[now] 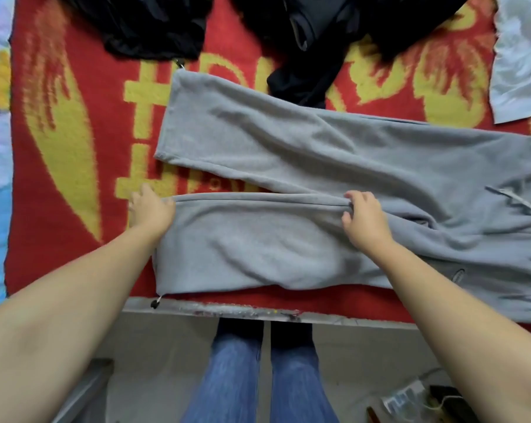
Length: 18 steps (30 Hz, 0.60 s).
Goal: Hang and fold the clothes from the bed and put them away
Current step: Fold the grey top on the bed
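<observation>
While hands (366, 221) grip, sweatpants (319, 166) lie spread

Bare red-and-yellow blanket (75, 141) lies open left of the grey sweatpants (334, 166) and in the narrow wedge between their two legs, while black clothes (258, 25) crowd the far edge and a pale garment (520, 62) fills the far right corner.
</observation>
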Tool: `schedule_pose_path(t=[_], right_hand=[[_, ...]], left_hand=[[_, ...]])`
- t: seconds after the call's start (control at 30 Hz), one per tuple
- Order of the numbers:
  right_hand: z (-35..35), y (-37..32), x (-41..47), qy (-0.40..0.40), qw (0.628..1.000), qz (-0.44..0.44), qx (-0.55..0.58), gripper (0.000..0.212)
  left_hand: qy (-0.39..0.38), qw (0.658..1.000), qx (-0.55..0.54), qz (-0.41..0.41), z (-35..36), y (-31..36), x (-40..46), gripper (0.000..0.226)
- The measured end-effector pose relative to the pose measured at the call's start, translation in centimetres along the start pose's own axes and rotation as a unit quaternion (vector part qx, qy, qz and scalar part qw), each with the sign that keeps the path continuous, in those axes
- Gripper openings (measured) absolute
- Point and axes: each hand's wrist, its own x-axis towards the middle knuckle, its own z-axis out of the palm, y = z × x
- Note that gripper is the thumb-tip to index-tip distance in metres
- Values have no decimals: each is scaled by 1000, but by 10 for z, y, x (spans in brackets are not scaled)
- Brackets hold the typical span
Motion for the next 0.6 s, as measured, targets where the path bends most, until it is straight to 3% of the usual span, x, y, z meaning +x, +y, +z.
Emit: schedule_pose_path(t=[0.07,0.13,0.23,0.33,0.43,0.5,0.6], right_hand=[[2,6,-17,23,999,-7,22,24],[8,18,-40,-19,999,1,28,17],[25,50,-75,-103,989,107,17,23],[50,87,-102,-194,945,247,88,25],[67,115,-113,-180,897,353,195,24],[68,126,-107,-105,839,427,320,31],[64,133,-96,-50,685,518,510,40]], left_hand=[[-26,995,-42,-86,26,-18,-28,62],[-42,987,-53,-143,45,-38,-52,69],[-74,981,-32,-178,58,-66,-64,66],[-112,989,-29,-94,49,-82,-55,43],[-34,998,1,46,19,-88,-45,28],[19,995,51,87,-2,-94,-38,25],[70,986,144,46,-15,-96,-32,29]])
